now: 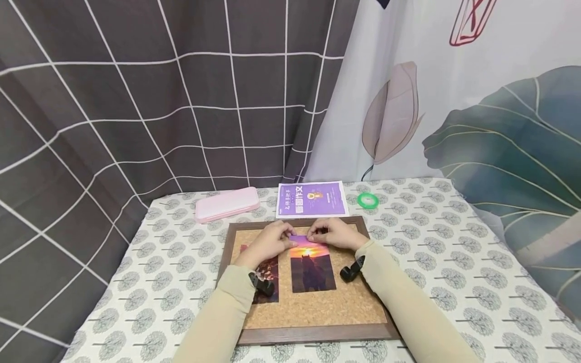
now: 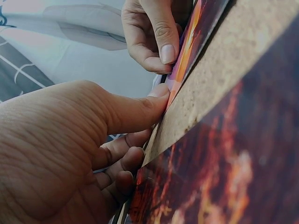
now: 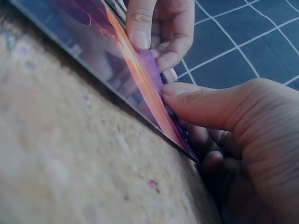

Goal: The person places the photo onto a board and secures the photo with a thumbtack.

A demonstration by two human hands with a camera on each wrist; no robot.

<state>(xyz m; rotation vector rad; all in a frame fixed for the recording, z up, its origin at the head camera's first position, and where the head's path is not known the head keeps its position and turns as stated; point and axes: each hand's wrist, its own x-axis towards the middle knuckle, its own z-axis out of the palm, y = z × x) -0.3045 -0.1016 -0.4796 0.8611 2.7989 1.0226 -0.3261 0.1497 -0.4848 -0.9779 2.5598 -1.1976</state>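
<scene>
A sunset photo with a dark horse shape [image 1: 313, 272] lies on the framed cork board [image 1: 336, 312], its top edge near the frame's far side. My left hand [image 1: 271, 241] pinches the photo's top left corner, the thumb on the picture side in the left wrist view. At the top right part, my right hand [image 1: 335, 233] pinches the same edge between thumb and curled fingers, as the right wrist view shows close up. A second, dark red photo [image 1: 271, 272] lies on the cork to the left, partly covered by my left hand and wrist.
Behind the board lie a pink case [image 1: 227, 203], a purple and white booklet [image 1: 312, 200] and a green ring-shaped roll [image 1: 367, 200]. The board rests on a tree-patterned cloth [image 1: 150, 287]. A dark checked curtain [image 1: 190, 91] and a pale printed one hang behind.
</scene>
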